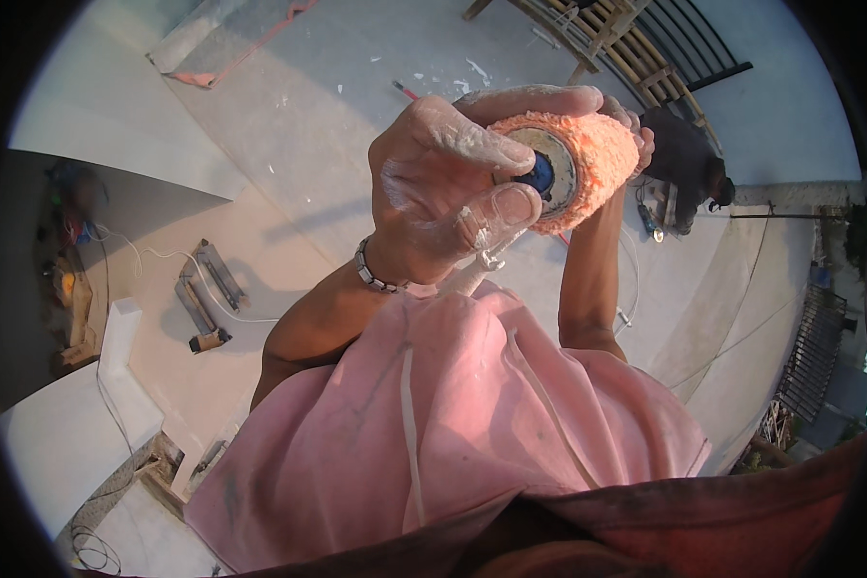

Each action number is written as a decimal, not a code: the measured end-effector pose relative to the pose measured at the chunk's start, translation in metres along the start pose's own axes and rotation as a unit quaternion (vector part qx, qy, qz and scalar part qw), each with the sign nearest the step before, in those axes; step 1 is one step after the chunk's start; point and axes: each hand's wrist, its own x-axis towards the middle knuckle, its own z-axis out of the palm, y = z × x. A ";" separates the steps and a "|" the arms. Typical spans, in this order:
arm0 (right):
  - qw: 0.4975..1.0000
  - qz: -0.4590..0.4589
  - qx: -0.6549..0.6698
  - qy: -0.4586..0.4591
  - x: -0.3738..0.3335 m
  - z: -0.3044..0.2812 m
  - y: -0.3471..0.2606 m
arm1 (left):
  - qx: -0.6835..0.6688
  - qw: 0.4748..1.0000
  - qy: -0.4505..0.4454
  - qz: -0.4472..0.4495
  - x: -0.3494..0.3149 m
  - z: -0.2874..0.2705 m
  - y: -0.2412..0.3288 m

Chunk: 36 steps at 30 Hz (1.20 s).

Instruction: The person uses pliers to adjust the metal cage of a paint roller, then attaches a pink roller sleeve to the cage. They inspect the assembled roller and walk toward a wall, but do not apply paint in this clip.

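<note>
A paint roller (607, 169) with fluffy orange nap is held up in front of my chest, its round end turned toward me. A blue piece (541, 173) sits in the middle of its pale, paint-spotted end. My left hand (443, 183), dusted with white and wearing a link bracelet (371, 270), closes on the near end, thumb and fingertip at the blue piece. My right hand (643, 144) grips the far end; most of it is hidden behind the nap. A white-crusted rod (467, 277) shows just below my left hand; whether it joins the roller I cannot tell.
A person in dark clothes (682, 169) crouches at the far right beside tools on the floor. Behind stands a bamboo or wooden frame (617, 39). Worn wooden pieces (207, 294) and a white cable (169, 253) lie at left, near a low white wall (87, 424).
</note>
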 end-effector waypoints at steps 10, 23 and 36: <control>0.985 0.102 0.050 0.129 -0.011 -0.027 0.022 | 0.351 0.910 0.218 0.024 -0.031 -0.052 -0.027; 0.936 0.163 -0.063 0.305 -0.027 -0.021 0.011 | 0.249 0.883 0.208 -0.340 -0.122 -0.011 -0.051; 0.922 0.215 -0.186 0.264 -0.027 -0.024 0.005 | 0.127 0.756 0.317 -0.558 -0.180 0.057 -0.087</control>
